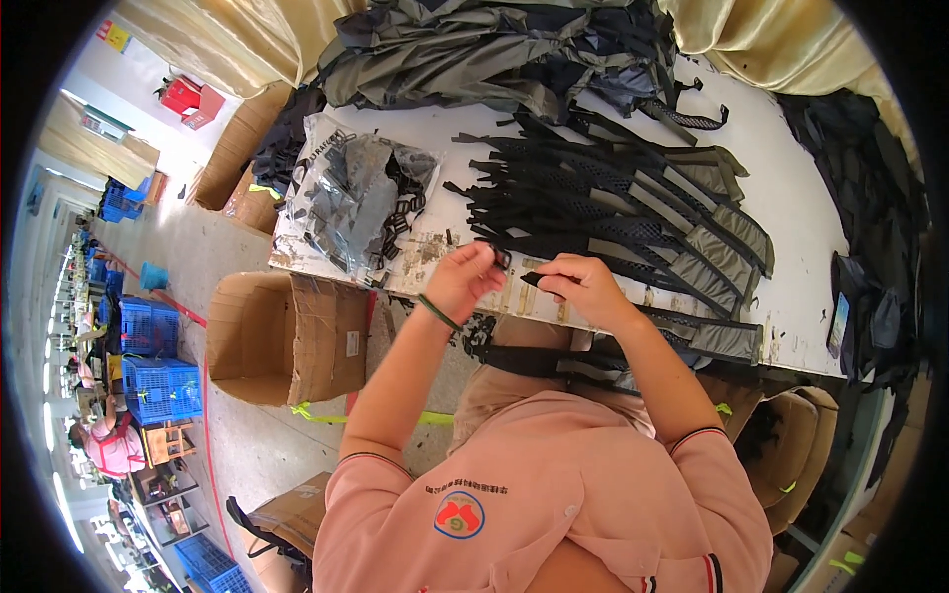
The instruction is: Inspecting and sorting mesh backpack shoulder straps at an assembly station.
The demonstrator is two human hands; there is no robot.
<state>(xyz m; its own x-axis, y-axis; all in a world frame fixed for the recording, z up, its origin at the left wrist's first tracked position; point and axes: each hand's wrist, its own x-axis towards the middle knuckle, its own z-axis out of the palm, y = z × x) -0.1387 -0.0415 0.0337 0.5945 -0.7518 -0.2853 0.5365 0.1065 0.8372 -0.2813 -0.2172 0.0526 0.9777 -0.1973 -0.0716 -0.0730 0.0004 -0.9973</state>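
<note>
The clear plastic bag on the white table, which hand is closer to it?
Left. The left hand is right of the bag and lower in the picture; the right hand is farther right, past the left hand.

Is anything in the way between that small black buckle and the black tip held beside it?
Nothing visible: only an open gap separates the black buckle in the left grip from the black tip in the right grip.
</note>
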